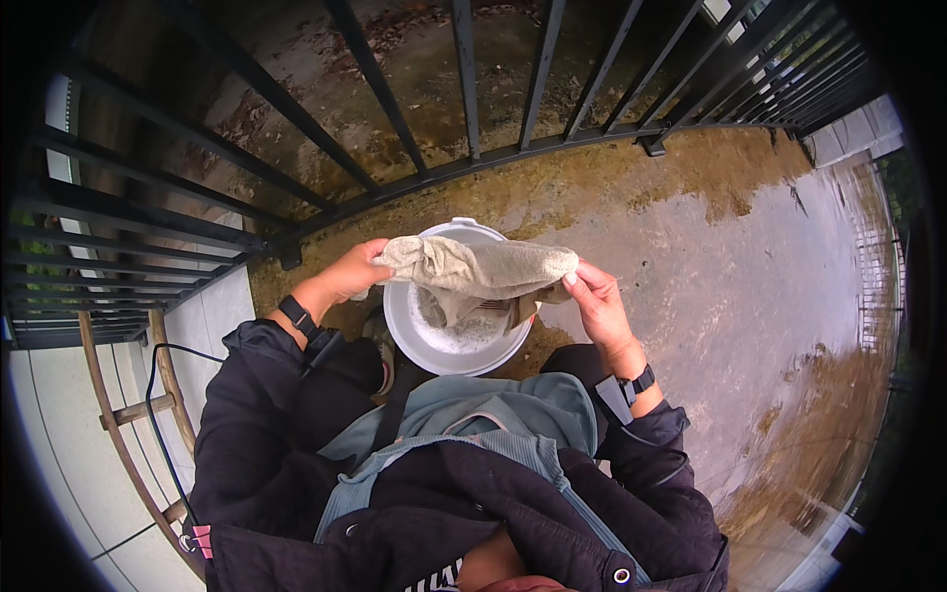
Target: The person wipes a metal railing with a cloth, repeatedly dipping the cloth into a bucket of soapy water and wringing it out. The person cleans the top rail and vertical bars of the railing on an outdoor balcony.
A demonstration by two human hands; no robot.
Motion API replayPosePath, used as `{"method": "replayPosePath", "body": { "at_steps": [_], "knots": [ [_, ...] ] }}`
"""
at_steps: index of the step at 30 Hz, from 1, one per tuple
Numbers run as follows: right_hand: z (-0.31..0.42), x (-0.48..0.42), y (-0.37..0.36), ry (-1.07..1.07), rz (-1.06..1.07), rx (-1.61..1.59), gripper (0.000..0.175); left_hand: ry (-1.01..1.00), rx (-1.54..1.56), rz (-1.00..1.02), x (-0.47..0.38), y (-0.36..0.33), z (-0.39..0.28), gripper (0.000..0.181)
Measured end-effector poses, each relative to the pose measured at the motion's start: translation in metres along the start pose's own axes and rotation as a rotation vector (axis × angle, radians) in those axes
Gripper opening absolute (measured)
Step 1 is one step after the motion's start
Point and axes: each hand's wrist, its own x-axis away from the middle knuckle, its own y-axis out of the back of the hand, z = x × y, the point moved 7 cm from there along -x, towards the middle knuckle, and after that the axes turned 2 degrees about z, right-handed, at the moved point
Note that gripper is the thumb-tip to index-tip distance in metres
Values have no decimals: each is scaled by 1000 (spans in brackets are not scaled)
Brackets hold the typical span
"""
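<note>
A wet beige cloth (510, 265), its texture like terry towelling, is stretched sideways between my hands. My left hand (357, 270) pinches its bunched left end. At the other end, my right hand (601, 300) grips the corner between thumb and fingers. Below the cloth stands a white plastic bucket (414, 349), in front of my knees. Murky, sudsy water (462, 337) shows inside it. Part of the fabric hangs down into the bucket, and a brownish striped piece (521, 311) shows at its right side. The cloth hides the middle of the bucket.
A dark metal railing (444, 177) runs close beyond the bucket. Wet, stained concrete (710, 296) spreads to the right. On the left, a wooden ladder (137, 413) and a black cable (154, 392) lie near pale tiles (63, 429). A blue-grey apron (503, 407) covers my lap.
</note>
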Motion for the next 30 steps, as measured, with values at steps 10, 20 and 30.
{"method": "replayPosePath", "body": {
  "at_steps": [10,20,30],
  "knots": [
    [-11,-4,-71,-164,123,-463,39,279,-487,-388,-9,10,22,27],
    [39,-28,-114,106,372,-370,40,169,575,54,-32,-55,37,37],
    [11,-10,-51,17,137,-134,15,67,518,177,-14,-23,8,45]
  ]
}}
